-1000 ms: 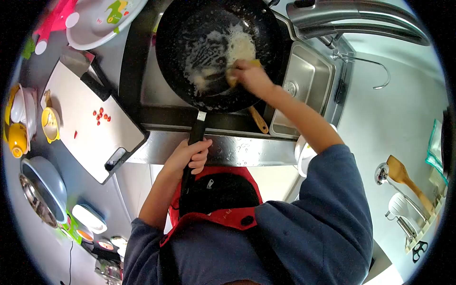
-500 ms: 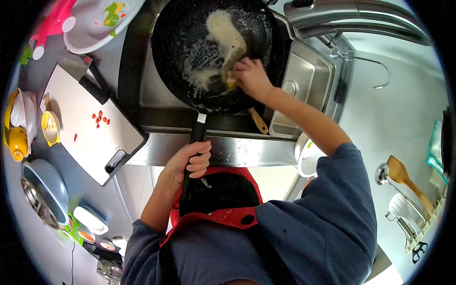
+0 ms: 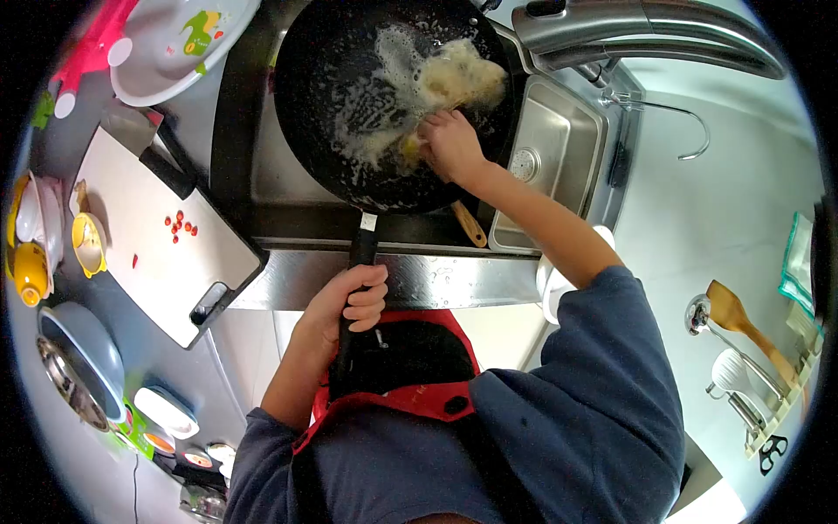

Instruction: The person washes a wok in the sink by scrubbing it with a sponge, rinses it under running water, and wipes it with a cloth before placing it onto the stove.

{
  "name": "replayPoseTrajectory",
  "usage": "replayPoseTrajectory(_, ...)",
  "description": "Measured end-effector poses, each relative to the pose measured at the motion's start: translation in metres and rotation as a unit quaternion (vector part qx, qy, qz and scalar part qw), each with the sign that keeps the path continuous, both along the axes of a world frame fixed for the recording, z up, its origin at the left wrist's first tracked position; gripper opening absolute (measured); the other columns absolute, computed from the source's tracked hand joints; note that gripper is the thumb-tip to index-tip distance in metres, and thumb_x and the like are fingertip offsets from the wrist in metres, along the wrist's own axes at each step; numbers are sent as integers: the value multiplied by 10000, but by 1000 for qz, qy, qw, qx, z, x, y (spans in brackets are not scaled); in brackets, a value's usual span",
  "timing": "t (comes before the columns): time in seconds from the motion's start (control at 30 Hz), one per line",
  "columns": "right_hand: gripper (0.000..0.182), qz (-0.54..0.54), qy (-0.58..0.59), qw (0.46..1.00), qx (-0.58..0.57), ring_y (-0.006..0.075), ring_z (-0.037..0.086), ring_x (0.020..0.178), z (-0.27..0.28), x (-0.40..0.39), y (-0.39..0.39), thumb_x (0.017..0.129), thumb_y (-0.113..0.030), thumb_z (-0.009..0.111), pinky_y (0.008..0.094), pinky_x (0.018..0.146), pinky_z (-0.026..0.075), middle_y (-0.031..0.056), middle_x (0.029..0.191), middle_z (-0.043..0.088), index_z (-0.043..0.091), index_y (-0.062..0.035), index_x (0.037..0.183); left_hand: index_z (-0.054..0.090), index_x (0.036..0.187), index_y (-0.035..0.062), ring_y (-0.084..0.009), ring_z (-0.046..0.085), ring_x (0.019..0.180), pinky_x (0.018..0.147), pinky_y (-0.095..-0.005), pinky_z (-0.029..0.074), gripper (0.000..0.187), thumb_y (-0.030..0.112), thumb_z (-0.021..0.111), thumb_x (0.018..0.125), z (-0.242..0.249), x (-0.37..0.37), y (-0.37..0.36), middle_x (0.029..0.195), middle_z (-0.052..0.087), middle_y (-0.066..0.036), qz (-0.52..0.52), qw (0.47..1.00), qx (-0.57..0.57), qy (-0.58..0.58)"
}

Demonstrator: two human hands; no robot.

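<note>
A large black wok (image 3: 323,113) rests over the sink, with foamy, cloudy water and suds (image 3: 463,74) inside. My left hand (image 3: 353,301) is wrapped round its black handle (image 3: 364,244), below the wok. Inside the wok, near its middle right, my right hand (image 3: 449,144) is closed on a yellowish scrubber (image 3: 410,148), which is blurred and mostly hidden by the fingers. The suds lie just beyond the right hand.
A cutting board (image 3: 157,236) with red chili pieces (image 3: 179,227) and a cleaver (image 3: 166,162) lies at the left. The faucet (image 3: 646,35) reaches in from the upper right, above a small sink basin (image 3: 563,157). A wooden handle (image 3: 470,224) sticks out below the wok.
My right hand has shifted slightly down and left inside the wok. The foamy water has swung to the right side. My left hand stays on the handle.
</note>
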State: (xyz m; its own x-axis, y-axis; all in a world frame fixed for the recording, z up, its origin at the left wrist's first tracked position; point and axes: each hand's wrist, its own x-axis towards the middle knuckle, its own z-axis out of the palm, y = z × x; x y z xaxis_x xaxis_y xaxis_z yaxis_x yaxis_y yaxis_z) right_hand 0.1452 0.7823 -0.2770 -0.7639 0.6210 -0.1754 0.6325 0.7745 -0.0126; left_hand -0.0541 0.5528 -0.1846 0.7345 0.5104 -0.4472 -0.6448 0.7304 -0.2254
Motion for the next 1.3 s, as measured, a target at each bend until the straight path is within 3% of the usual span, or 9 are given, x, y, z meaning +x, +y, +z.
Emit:
replayPoseTrajectory(0.13, 165, -85, -62, 994, 3, 271, 606, 910, 1, 10, 50, 731, -148, 652, 390, 756, 502, 113, 892, 618, 614, -54, 861, 376, 651, 167, -23, 280, 351, 297, -204, 236, 325, 213, 420, 970, -4, -1, -5, 484, 303, 84, 6, 1000, 1, 0)
replayPoseTrajectory(0.37, 177, -46, 178, 960, 211, 304, 605, 797, -32, -63, 116, 788, -96, 566, 379, 634, 526, 123, 970, 545, 522, -24, 943, 399, 678, 161, -20, 281, 359, 309, -204, 238, 308, 257, 456, 966, 1, 7, -1, 489, 302, 84, -14, 1000, -12, 18)
replayPoseTrajectory(0.43, 221, -141, 200, 969, 23, 330, 583, 900, -37, -100, 96, 777, -51, 553, 385, 715, 515, 149, 1034, 540, 522, 5, 989, 407, 693, 159, -23, 281, 363, 317, -209, 235, 296, 270, 484, 957, 0, 8, 2, 495, 302, 84, -26, 998, -15, 47)
replayPoseTrajectory(0.63, 335, 119, 185, 964, -149, 347, 517, 1085, 9, -53, -8, 794, -70, 508, 428, 934, 419, 154, 1206, 523, 548, -76, 1127, 408, 705, 165, -33, 283, 345, 302, -216, 261, 315, 301, 411, 989, -2, 0, 2, 485, 310, 86, -54, 991, -20, 124)
replayPoseTrajectory(0.7, 366, 49, 158, 962, -216, 327, 510, 1096, -9, -6, 0, 763, -39, 530, 406, 920, 427, 137, 1161, 529, 551, -74, 1127, 401, 705, 168, -34, 282, 344, 302, -216, 246, 318, 311, 413, 989, 0, -5, 3, 488, 315, 83, -56, 991, 3, 119)
replayPoseTrajectory(0.77, 374, 95, 69, 992, -55, 314, 513, 1091, 1, 11, 40, 746, -27, 542, 401, 925, 424, 124, 1128, 539, 564, -78, 1116, 398, 705, 169, -34, 279, 341, 302, -219, 241, 318, 313, 413, 989, -10, -3, -1, 488, 315, 82, -56, 994, 8, 90)
replayPoseTrajectory(1.03, 244, 104, 299, 948, 21, 309, 553, 993, -21, -103, 51, 695, 26, 567, 406, 847, 459, 110, 1061, 593, 627, -44, 920, 400, 685, 161, -37, 293, 356, 317, -224, 252, 297, 267, 515, 937, -3, 0, 1, 484, 325, 71, -71, 992, -26, 103)
replayPoseTrajectory(1.17, 215, 157, 211, 958, -113, 287, 543, 1055, -3, -46, 11, 656, -27, 642, 390, 870, 458, 93, 1099, 583, 631, -44, 870, 395, 667, 166, -42, 298, 358, 317, -229, 246, 311, 272, 525, 929, 3, -3, 5, 481, 324, 69, -69, 990, -15, 122)
replayPoseTrajectory(1.3, 195, 119, 114, 986, -6, 273, 557, 1038, -4, -6, 75, 669, -51, 646, 387, 830, 480, 73, 1060, 598, 642, -56, 864, 387, 649, 169, -46, 299, 360, 324, -232, 243, 327, 274, 531, 923, -8, -4, 1, 480, 319, 66, -63, 995, -2, 78)
